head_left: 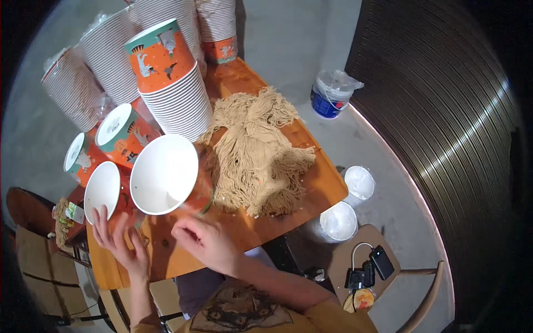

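Note:
My left hand (121,240) has its fingers spread at the near rim of an open paper tub (102,191) with a white inside. To its right, my right hand (206,240) is curled closed in front of a larger open paper tub (161,175), and whatever may be in the fingers is hidden. That tub is tilted, its white inside showing and its orange outside mostly out of sight. Beyond my right hand lies a big heap of tan, noodle-like strands (252,150) on the wooden table (327,183).
A tall stack of paper tubs (176,105) stands behind, topped by an orange and green one. Lidded orange tubs (130,133) sit at the left, with wrapped stacks (114,55) at the back. White buckets (337,222) and a chair (383,244) are beyond the table's right edge.

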`<state>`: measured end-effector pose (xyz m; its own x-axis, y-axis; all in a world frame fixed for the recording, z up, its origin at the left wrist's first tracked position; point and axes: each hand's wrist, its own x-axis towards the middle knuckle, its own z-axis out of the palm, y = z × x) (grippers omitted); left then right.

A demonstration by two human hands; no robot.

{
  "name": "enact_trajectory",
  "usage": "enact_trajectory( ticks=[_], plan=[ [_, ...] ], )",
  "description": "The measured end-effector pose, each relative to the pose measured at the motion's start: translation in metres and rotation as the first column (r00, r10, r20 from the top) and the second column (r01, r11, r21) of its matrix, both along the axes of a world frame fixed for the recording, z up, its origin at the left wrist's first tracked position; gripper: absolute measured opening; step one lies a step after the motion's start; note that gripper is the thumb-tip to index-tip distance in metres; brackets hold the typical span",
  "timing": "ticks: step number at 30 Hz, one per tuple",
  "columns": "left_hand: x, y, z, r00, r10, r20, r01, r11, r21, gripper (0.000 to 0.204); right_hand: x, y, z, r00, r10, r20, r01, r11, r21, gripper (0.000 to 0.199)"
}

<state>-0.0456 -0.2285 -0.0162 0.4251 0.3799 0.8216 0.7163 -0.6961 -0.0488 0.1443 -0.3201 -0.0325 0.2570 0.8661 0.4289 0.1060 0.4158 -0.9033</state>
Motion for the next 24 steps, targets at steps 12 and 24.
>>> enact_trajectory(
  ticks=[12, 24],
  plan=[
    [0.073, -0.047, -0.015, 0.893, -0.449, 0.012, 0.435, 0.859, -0.271, 0.033, 0.178, 0.025, 0.006, 0.59, -0.41, 0.696, 0.575, 0.818, -0.005, 0.022],
    [0.078, -0.058, -0.017, 0.912, -0.41, 0.021, 0.399, 0.873, -0.282, 0.034, 0.183, 0.062, -0.007, 0.387, -0.231, 0.893, 0.305, 0.946, 0.112, 0.005]
  ],
)
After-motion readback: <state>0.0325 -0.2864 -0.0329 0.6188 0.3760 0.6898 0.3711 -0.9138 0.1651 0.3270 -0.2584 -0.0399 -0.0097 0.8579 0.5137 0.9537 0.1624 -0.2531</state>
